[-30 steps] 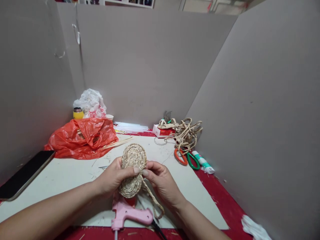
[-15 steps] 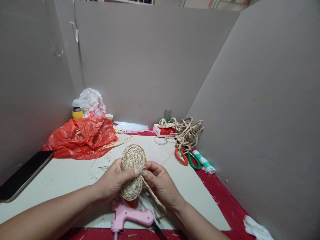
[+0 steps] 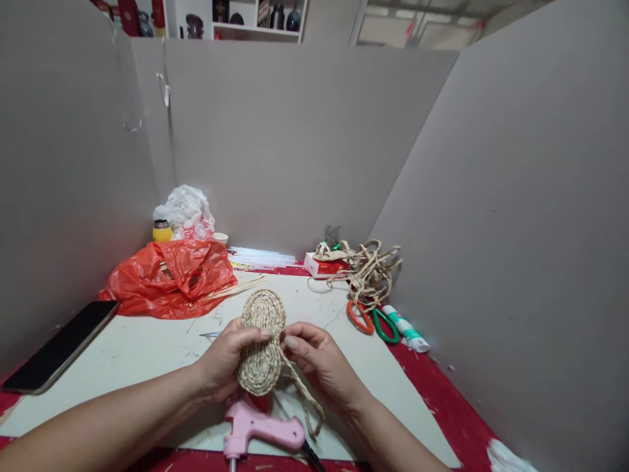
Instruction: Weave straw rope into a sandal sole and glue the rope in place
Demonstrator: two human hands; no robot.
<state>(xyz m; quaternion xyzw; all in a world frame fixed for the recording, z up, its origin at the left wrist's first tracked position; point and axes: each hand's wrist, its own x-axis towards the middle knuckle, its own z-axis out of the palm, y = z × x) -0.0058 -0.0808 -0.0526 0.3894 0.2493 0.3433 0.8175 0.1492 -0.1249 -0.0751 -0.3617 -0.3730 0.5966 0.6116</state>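
A coiled sole-shaped piece of braided straw (image 3: 260, 370) is held upright in front of me, narrow at its waist. My left hand (image 3: 228, 357) grips it from the left, thumb across its face. At its right edge, my right hand (image 3: 322, 364) has thumb and forefinger bent close together; what lies between their tips is hidden. A straw cord (image 3: 301, 388) runs from the waist of the piece and hangs down beside the right palm. Just below, a pink glue gun (image 3: 268, 426) lies with its black cable to the right.
A red plastic bag (image 3: 167, 282) and phone (image 3: 61, 347) lie left. Toward the right are tangled straw rope (image 3: 371, 272), orange-and-green-handled scissors (image 3: 386, 326), and a wrapped roll (image 3: 405, 328). Glue sticks (image 3: 263, 257) lie at the back. Grey panels (image 3: 295, 144) enclose the white board (image 3: 162, 354).
The view has tilted up, showing shelves over the panel. My right thumb has drawn slightly away from the edge of the straw piece; my left hand still holds it.
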